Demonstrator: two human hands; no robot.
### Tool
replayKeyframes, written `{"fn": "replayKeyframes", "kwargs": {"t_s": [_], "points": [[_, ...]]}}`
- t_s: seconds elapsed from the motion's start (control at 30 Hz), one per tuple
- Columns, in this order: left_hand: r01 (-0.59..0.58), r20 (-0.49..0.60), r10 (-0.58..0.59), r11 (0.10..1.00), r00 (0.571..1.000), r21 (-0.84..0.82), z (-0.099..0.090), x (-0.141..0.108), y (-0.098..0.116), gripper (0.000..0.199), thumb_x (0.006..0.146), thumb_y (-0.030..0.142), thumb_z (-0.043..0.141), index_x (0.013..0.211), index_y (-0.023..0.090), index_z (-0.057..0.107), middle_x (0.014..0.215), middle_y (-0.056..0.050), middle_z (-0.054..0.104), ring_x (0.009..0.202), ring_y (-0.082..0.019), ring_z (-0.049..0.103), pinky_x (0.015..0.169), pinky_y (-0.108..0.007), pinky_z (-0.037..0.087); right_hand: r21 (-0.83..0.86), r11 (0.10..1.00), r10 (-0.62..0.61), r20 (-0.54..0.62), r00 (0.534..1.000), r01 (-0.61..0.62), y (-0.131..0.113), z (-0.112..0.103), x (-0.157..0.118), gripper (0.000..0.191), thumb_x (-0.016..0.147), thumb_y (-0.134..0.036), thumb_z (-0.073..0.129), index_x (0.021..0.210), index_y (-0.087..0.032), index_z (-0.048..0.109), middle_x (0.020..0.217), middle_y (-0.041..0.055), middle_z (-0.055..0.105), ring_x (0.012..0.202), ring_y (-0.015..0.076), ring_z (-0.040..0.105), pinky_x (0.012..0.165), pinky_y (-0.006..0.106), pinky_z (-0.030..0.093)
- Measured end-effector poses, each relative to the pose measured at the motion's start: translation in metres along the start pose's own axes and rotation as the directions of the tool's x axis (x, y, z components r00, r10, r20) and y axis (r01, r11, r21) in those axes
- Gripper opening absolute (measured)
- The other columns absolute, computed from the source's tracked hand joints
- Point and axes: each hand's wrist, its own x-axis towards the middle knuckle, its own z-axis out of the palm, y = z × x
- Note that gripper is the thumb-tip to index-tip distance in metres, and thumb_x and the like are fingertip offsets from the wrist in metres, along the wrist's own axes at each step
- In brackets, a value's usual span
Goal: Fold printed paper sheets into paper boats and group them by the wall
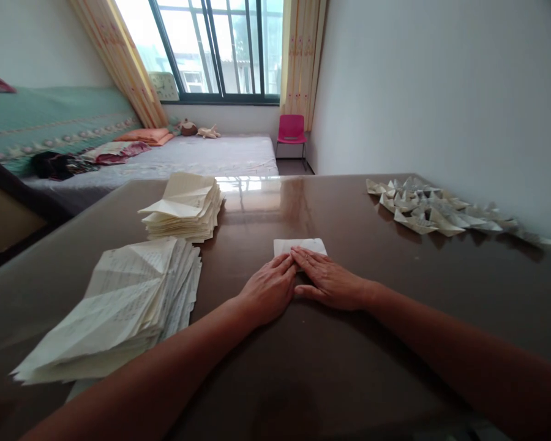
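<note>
A small folded sheet of paper [285, 246] lies flat on the brown table in front of me, its near part covered by my hands. My left hand [272, 286] rests flat on the paper's near left side, fingers stretched out and pointing away from me. From the right, my right hand [329, 280] lies flat over the paper, its fingers extended and its thumb apart. The fingertips of both hands meet near the paper's middle. Neither hand grips anything.
Two stacks of creased paper stand on the left, a nearer stack [119, 306] and a farther stack [183, 205]. Several folded paper boats [416, 220] sit at the far right by the wall. Beyond the table [275, 367] are a bed [229, 153] and a pink chair [292, 128].
</note>
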Motion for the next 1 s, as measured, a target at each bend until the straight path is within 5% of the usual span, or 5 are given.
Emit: {"fn": "replayKeyframes", "kwargs": {"t_s": [0.23,0.47,0.6,0.8,1.0], "points": [[0.141,0.051,-0.147,0.984,0.988,0.112,-0.005,0.002,-0.001,0.044,0.094,0.032,0.043,0.130,0.008,0.052,0.138,-0.018,0.050,0.131,-0.029,0.044,0.109,-0.042,0.037,-0.171,0.982,0.095,0.061,0.994,-0.084,0.008,-0.013,-0.014,0.089,0.087,-0.071,0.028,0.147,-0.004,0.028,0.152,0.0196,0.023,0.142,0.0288,0.020,0.115,0.043,0.023],[0.169,0.051,-0.189,0.948,0.981,0.269,-0.010,0.003,-0.006,0.038,0.095,0.037,0.042,0.125,0.018,0.057,0.135,-0.011,0.055,0.124,-0.026,0.051,0.097,-0.040,0.047,-0.376,0.910,0.194,0.013,0.981,-0.175,0.017,-0.025,-0.014,0.062,0.094,-0.047,0.039,0.136,-0.001,0.047,0.141,0.0235,0.043,0.130,0.0321,0.043,0.102,0.045,0.038],[0.174,0.021,-0.187,0.944,0.982,0.282,-0.008,0.000,-0.012,0.033,0.095,0.036,0.043,0.120,0.023,0.058,0.130,-0.005,0.059,0.121,-0.023,0.053,0.093,-0.037,0.049,-0.398,0.911,0.125,0.011,0.992,-0.110,0.026,-0.034,-0.012,0.044,0.093,-0.031,0.045,0.127,-0.005,0.056,0.131,0.0210,0.055,0.118,0.0296,0.054,0.092,0.041,0.043],[0.180,-0.074,-0.167,0.955,0.983,0.236,-0.004,-0.003,-0.015,0.029,0.095,0.036,0.043,0.116,0.025,0.061,0.127,-0.003,0.061,0.121,-0.024,0.052,0.098,-0.041,0.043,-0.264,0.962,0.040,-0.123,0.992,-0.072,0.039,-0.038,-0.009,0.024,0.090,-0.022,0.051,0.106,-0.027,0.068,0.119,0.0034,0.067,0.111,0.0224,0.057,0.094,0.039,0.035],[0.115,-0.108,-0.096,0.975,0.990,0.189,-0.008,-0.006,-0.014,0.027,0.092,0.024,0.051,0.116,0.024,0.061,0.117,-0.005,0.064,0.112,-0.024,0.051,0.090,-0.038,0.046,-0.225,0.974,-0.070,-0.178,0.982,0.029,0.030,-0.038,-0.008,0.014,0.087,-0.030,0.057,0.089,-0.020,0.068,0.093,0.0049,0.071,0.094,0.0196,0.060,0.093,0.036,0.031]]}}
